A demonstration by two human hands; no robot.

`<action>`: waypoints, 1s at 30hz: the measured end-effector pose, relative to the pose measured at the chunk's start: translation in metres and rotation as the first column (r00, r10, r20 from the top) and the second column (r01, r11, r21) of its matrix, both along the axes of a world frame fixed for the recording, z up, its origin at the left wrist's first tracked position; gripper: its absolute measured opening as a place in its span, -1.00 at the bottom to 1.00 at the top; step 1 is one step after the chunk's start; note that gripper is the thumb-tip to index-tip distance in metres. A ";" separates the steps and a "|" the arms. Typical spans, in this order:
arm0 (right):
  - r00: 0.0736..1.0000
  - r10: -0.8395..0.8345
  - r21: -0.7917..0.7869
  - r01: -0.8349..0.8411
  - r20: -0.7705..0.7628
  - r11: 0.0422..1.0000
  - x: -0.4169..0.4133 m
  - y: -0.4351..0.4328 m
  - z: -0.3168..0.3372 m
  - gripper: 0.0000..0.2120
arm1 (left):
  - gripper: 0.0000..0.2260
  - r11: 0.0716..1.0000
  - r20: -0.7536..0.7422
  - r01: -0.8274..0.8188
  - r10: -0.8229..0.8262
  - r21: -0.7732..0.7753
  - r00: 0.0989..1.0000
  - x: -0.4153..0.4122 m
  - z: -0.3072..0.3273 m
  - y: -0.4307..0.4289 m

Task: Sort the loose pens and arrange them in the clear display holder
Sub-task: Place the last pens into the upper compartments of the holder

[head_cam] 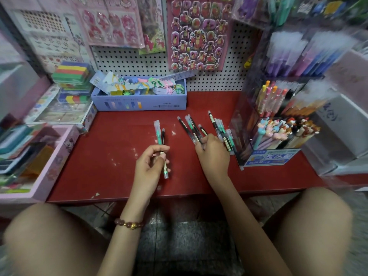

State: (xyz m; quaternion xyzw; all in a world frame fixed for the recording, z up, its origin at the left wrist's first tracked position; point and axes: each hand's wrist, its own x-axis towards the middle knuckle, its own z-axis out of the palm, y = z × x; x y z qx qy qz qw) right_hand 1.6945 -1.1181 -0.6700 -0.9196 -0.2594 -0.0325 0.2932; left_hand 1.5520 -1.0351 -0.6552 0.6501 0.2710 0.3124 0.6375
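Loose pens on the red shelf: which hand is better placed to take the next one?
Right. The right hand touches the loose pens, next to the clear display holder; the left hand grips a bundle of pens and sits farther from both.

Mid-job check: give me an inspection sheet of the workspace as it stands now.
Surface: red shelf, scuffed with white chips.
Job's things: held pens in the left hand; fanned pens under the right hand; spare pens lying beside the clear display holder, whose front compartment holds animal-topped pens.
Clutter: blue box of ribbons at the back; pink box at left.
Grippers: left hand grips green and black pens; right hand lies over the fanned pens, grip hidden.
Cables: nothing seen.
Surroundings: pegboard hung with sticker sheets.
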 end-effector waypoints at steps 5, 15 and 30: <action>0.940 0.174 0.608 0.043 -0.293 0.793 -0.034 -0.020 0.012 -0.91 | -0.59 0.994 0.078 0.024 -0.016 -0.102 0.997 0.008 0.003 -0.008; 0.819 0.485 0.807 -0.047 -0.306 0.588 -0.057 -0.048 0.018 -0.88 | -0.74 0.972 0.226 0.125 -0.078 -0.200 0.971 0.031 0.031 -0.037; 0.831 0.552 0.805 -0.278 -0.071 0.524 0.004 -0.089 0.122 -0.78 | -0.72 0.925 0.146 0.334 -0.361 0.181 0.921 0.066 0.114 -0.050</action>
